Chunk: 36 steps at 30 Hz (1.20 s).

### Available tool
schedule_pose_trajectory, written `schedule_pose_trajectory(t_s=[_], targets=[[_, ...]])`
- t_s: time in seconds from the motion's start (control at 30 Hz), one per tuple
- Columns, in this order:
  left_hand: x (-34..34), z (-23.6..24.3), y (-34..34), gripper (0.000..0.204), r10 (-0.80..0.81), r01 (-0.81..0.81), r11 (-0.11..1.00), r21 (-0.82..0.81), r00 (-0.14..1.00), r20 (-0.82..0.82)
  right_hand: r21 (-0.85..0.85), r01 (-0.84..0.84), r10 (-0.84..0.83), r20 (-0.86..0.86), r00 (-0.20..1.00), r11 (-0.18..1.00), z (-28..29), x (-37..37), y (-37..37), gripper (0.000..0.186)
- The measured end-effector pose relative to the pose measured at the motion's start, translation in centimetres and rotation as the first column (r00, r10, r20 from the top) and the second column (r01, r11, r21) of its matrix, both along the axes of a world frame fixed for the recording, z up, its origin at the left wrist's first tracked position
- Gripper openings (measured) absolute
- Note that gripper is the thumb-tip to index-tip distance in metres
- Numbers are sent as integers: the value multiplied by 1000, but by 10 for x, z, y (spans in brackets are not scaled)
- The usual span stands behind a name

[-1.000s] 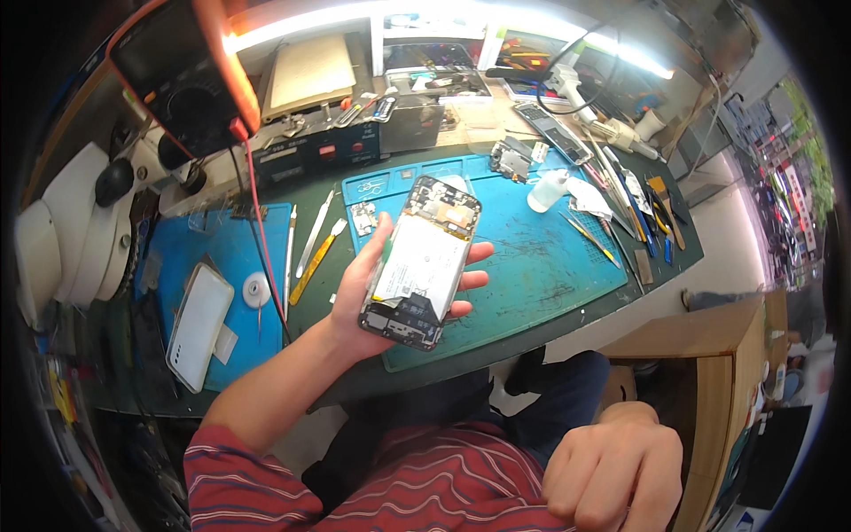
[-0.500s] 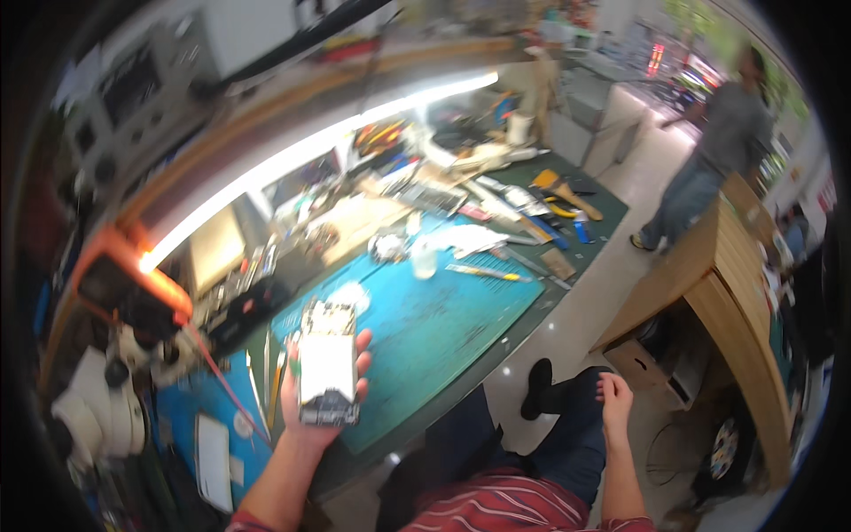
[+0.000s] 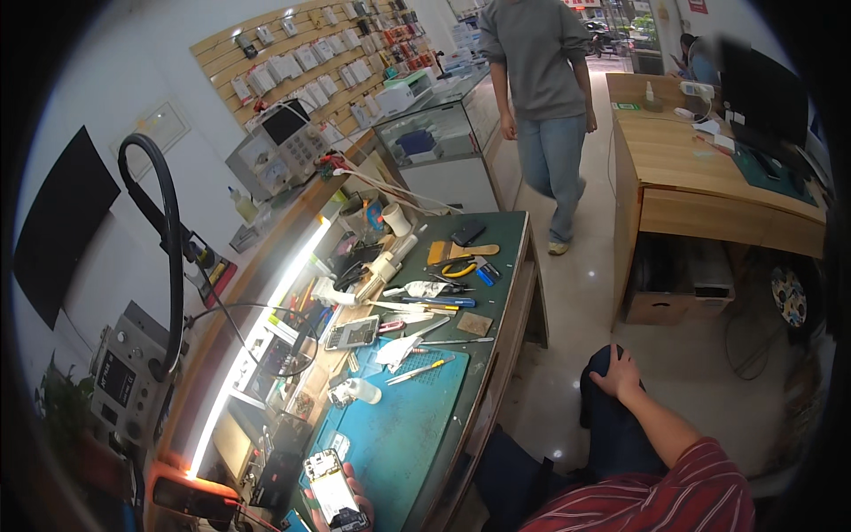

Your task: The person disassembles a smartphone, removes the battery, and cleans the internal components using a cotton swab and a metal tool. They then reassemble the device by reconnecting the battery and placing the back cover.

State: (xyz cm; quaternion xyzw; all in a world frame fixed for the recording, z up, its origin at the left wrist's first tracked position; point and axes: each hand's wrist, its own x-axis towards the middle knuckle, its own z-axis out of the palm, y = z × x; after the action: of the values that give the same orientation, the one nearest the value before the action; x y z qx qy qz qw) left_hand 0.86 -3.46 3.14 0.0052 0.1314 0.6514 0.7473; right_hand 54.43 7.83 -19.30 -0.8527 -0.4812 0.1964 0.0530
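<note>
Nearest, at the lower edge, the left hand [image 3: 350, 504] is gripping an opened phone [image 3: 331, 490], its fingers curling around the right side, holding it just above the near end of the blue mat [image 3: 399, 426]. The right hand [image 3: 618, 376] is resting flat on the knee with fingers spread, holding nothing, well apart from the workbench [image 3: 505, 293]. Bare floor [image 3: 576, 301] is lying open between the bench's long edge and the wooden desk [image 3: 709, 177]. Farther along the bench, screwdrivers [image 3: 418, 371] and pliers [image 3: 456, 268] are lying loose; a white cup [image 3: 391, 218] is standing beyond, contents hidden. A person in grey [image 3: 541, 80] is standing by the glass counter [image 3: 434, 142].
</note>
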Motion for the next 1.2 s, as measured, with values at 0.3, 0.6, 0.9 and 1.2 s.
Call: schedule_pose_trajectory(t_s=[0.3, 0.6, 0.9, 1.2], targets=[[-5, -3, 0, 67, 22, -23, 999, -24, 999, -39, -32, -7, 8, 39, 999, 999, -4, -4, 17, 100], [-9, -7, 2, 67, 29, -29, 999, -17, 999, -21, 130, 16, -32, 119, 992, 991, -30, 6, 17, 93], [-12, -9, 2, 67, 33, -33, 999, -14, 999, -3, 123, 25, -41, 128, 991, 992, -29, 4, 19, 92], [-13, -10, -5, 67, 49, -49, 999, -11, 999, -14, 115, 34, -45, 93, 995, 993, -25, 2, 17, 90]])
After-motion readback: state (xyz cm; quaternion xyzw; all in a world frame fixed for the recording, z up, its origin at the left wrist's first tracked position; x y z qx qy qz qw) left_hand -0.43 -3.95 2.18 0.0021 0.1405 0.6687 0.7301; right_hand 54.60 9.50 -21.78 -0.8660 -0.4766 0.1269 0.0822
